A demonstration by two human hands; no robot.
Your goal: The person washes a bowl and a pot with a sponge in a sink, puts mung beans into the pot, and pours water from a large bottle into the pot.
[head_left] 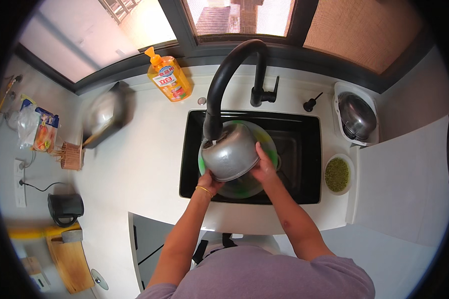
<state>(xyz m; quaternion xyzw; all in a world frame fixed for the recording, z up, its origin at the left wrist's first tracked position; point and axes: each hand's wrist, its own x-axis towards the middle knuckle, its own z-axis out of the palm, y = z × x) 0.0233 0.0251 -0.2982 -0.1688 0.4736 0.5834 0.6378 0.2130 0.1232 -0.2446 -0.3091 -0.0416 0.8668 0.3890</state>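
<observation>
Both my hands hold a silver metal pot, tilted, over the black sink. My left hand is closed on the pot's lower left edge. My right hand grips its right side, thumb up along the wall. The pot's mouth leans away from me, right by the spout of the black faucet; most of its inside is hidden. Under the pot a round basin with green patches sits in the sink. Whether water is running I cannot tell.
An orange pump bottle stands behind the sink's left corner. To the right are a bowl of small green beans or grains and a white rack with a metal bowl. A black kettle and wooden boards are at left.
</observation>
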